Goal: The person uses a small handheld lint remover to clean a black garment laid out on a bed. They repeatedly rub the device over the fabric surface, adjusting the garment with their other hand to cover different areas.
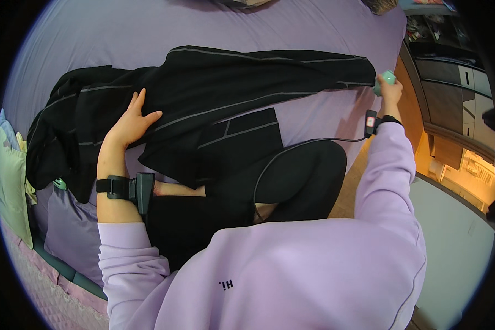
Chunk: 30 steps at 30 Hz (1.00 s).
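A black garment [231,82] with grey contrast seams lies spread over a bed with a lilac sheet [313,24]. My left hand [136,119] rests on it with fingers spread, holding nothing. Out at the far right, my right hand [391,91] grips a small mint-green device [383,82] at the narrow end of one long garment part; its exact kind cannot be told. Near my lap, another flat black part [247,132] with grey seams lies close to my bent leg. Black straps with small boxes sit on both my forearms.
A cable [268,165] runs over my leg to the right wrist box [370,123]. At the left are a light green pillow [8,177], a purple cushion [72,231] and a small green object [60,183] beside the garment. Shelving with drawers [441,82] stands beyond the bed's right edge.
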Each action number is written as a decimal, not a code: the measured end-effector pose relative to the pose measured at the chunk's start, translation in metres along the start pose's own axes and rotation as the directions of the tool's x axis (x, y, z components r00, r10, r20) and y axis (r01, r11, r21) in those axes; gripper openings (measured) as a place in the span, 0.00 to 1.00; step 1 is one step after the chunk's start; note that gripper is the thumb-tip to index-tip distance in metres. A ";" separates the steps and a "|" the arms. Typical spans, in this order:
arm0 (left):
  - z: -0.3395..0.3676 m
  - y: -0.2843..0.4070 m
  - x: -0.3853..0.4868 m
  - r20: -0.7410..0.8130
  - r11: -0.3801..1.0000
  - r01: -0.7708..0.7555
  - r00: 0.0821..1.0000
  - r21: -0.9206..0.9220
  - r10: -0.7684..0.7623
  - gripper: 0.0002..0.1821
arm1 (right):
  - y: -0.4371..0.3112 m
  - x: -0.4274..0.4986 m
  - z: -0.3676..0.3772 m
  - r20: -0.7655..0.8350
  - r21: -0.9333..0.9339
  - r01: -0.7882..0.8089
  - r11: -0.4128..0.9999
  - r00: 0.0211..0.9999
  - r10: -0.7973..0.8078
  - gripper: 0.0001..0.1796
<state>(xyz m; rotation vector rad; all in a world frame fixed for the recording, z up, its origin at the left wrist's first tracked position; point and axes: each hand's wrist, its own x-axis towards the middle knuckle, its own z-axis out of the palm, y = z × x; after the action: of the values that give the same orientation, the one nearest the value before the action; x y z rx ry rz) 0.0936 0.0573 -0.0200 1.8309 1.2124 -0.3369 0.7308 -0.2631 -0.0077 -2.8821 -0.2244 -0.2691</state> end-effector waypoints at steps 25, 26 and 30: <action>-0.034 -0.127 0.002 -0.569 0.912 0.403 0.732 -0.082 -0.375 0.27 | -0.070 -0.182 0.035 0.805 0.577 -0.817 -0.006 0.569 -0.167 0.29; -0.039 -0.133 0.007 -0.493 0.927 0.359 0.791 -0.105 -0.362 0.23 | -0.070 -0.181 0.032 0.775 0.614 -0.789 -0.021 0.608 -0.173 0.28; -0.038 -0.133 0.006 -0.365 0.848 0.314 0.798 -0.427 -0.480 0.19 | -0.060 -0.184 0.005 0.666 0.646 -0.724 -0.242 0.689 -0.286 0.25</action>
<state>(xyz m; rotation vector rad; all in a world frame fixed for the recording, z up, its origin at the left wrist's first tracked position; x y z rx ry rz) -0.0248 0.1076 -0.0720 1.3621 1.8770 0.0989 0.5426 -0.2277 -0.0363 -1.0008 0.1269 0.7794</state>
